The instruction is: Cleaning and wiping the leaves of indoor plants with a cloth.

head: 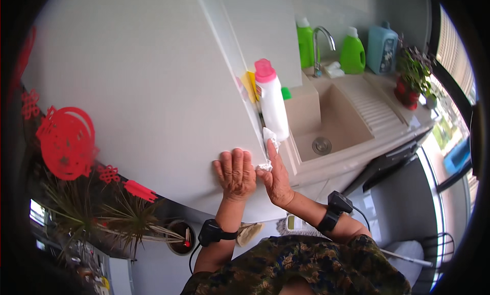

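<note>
My left hand lies flat against the pale cabinet or appliance panel, near its right edge, fingers pointing up and holding nothing. Just right of that edge, my right hand grips a crumpled white tissue or cloth, part of which shows above its fingers. Behind the fingertips stands a white plastic bottle with a pink cap, next to the sink. A yellow item is wedged between bottle and panel. My right palm is partly hidden.
Right of the bottle are a beige sink and a chrome faucet. Behind stand a green bottle, a blue bottle and a potted plant. A mop head lies on the floor; another potted plant stands lower left.
</note>
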